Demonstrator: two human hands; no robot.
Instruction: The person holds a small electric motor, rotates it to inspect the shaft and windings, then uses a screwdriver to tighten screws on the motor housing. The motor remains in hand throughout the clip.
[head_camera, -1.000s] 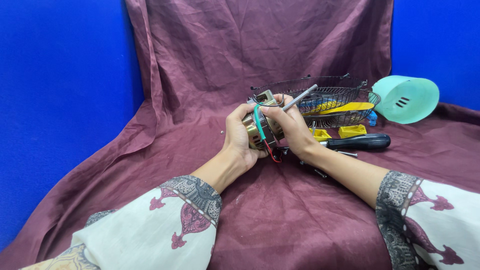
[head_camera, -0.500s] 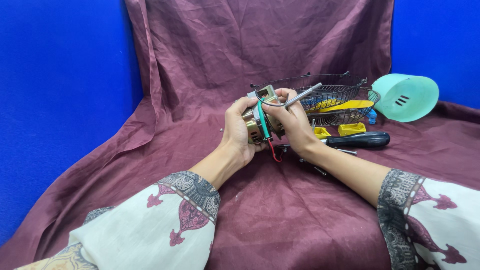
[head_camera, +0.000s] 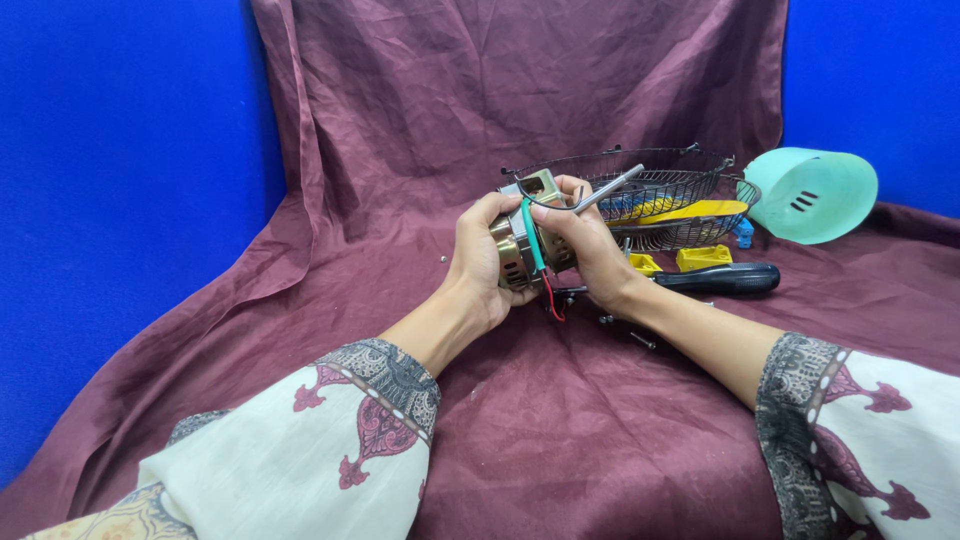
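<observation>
Across the near and left stretch of the maroon cloth (head_camera: 330, 300) the draped surface lies bare, bounded by blue walls at both sides, while the right far part is crowded: a wire basket (head_camera: 650, 195), a mint-green plastic cover (head_camera: 815, 195), a black-handled screwdriver (head_camera: 715, 279) and small yellow pieces (head_camera: 703, 258). Lifted above the cloth at centre, the small motor (head_camera: 522, 240) sits between both hands. The left hand (head_camera: 478, 262) wraps its body from the left; the right hand (head_camera: 592, 250) closes on its right side and pinches a metal rod (head_camera: 605, 190).
</observation>
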